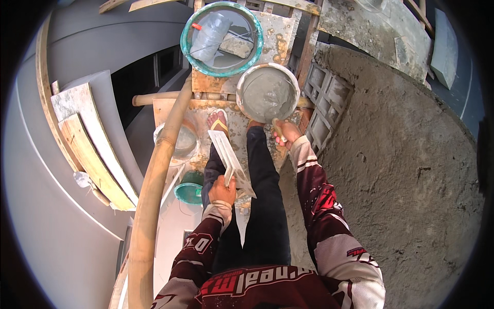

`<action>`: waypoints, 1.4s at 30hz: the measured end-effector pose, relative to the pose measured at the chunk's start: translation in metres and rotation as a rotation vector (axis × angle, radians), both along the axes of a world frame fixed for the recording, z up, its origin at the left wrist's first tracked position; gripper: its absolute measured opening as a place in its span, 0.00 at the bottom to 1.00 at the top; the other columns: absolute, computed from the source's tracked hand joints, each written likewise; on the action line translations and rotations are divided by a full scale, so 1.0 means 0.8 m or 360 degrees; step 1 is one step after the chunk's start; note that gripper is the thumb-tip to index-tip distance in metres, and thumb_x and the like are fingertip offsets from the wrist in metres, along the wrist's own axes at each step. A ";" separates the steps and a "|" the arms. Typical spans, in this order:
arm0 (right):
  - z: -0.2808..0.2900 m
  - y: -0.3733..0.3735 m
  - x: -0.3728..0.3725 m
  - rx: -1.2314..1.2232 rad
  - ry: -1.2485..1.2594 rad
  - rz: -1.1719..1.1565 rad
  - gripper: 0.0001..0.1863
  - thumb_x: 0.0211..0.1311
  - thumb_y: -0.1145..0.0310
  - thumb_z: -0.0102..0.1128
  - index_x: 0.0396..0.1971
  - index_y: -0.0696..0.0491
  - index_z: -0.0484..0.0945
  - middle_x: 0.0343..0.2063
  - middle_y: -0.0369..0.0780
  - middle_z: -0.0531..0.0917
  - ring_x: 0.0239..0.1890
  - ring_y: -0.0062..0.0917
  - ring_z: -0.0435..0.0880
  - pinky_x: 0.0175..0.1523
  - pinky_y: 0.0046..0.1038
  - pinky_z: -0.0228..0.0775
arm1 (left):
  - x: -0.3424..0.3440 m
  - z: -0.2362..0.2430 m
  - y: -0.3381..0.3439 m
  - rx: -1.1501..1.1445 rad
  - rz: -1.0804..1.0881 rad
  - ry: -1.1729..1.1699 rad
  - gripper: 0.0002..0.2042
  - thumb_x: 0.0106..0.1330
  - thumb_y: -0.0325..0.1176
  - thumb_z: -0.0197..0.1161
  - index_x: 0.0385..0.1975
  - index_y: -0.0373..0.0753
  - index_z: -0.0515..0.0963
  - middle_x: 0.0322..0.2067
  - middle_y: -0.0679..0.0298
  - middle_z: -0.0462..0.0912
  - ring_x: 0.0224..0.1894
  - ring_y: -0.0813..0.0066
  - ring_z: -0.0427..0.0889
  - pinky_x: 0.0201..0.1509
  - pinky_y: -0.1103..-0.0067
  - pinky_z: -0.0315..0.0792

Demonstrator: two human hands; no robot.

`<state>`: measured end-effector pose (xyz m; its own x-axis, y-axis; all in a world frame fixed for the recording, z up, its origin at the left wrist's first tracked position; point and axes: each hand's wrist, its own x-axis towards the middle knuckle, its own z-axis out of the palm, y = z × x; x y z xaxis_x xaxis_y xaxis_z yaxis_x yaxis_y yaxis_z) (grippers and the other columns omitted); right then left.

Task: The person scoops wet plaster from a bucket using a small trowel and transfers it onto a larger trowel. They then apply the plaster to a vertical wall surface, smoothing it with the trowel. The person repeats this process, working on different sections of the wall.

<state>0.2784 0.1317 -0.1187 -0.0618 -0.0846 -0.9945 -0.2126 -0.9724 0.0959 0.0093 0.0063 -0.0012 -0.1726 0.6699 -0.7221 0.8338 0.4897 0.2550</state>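
My left hand (223, 190) is closed around the handle of a long pale plastering float (230, 157), held tilted in front of my legs. My right hand (289, 133) grips a yellowish handle (278, 130) at the near right edge of a round bucket (297, 88). The tool's working end cannot be made out. Wet grey mortar (267, 95) fills much of that bucket, its surface stirred and uneven. Beyond it stands a teal tub (184, 38) of murky water with a clear plastic bag (211, 37) and a pale block (236, 46) in it.
Rough grey plastered wall (406, 180) runs along my right. A thick bamboo pole (159, 175) slants past my left side. I stand on stained scaffold boards (203, 110). Left of my feet are a pale bucket (186, 141) and a green bucket (189, 193), lower down.
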 end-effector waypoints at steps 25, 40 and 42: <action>-0.081 0.031 -0.025 -0.0392 0.0956 -0.2536 0.24 0.66 0.61 0.42 0.51 0.67 0.57 0.22 0.37 0.74 0.18 0.22 0.74 0.20 0.22 0.68 | 0.017 -0.002 -0.009 -0.0061 0.0028 0.0007 0.15 0.63 0.45 0.59 0.30 0.38 0.75 0.26 0.50 0.80 0.31 0.45 0.79 0.33 0.59 0.72; 0.078 0.050 0.027 0.0633 -0.0733 0.2164 0.21 0.56 0.63 0.51 0.45 0.63 0.73 0.38 0.57 0.82 0.43 0.50 0.82 0.49 0.46 0.73 | 0.017 0.004 -0.010 -0.0032 0.0091 0.0035 0.14 0.63 0.45 0.59 0.30 0.38 0.74 0.27 0.48 0.80 0.32 0.44 0.79 0.34 0.57 0.71; 0.058 0.051 0.019 0.0603 -0.0835 0.2351 0.19 0.57 0.64 0.52 0.43 0.62 0.75 0.37 0.57 0.82 0.42 0.48 0.83 0.47 0.43 0.75 | 0.017 0.002 -0.012 0.0035 0.0078 0.0026 0.16 0.63 0.46 0.59 0.28 0.38 0.73 0.24 0.48 0.79 0.29 0.44 0.79 0.31 0.56 0.71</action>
<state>0.2936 0.1728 -0.0726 0.1833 0.4847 -0.8553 0.9544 -0.2963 0.0366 0.0226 -0.0030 0.0005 -0.2171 0.6759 -0.7043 0.8131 0.5244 0.2527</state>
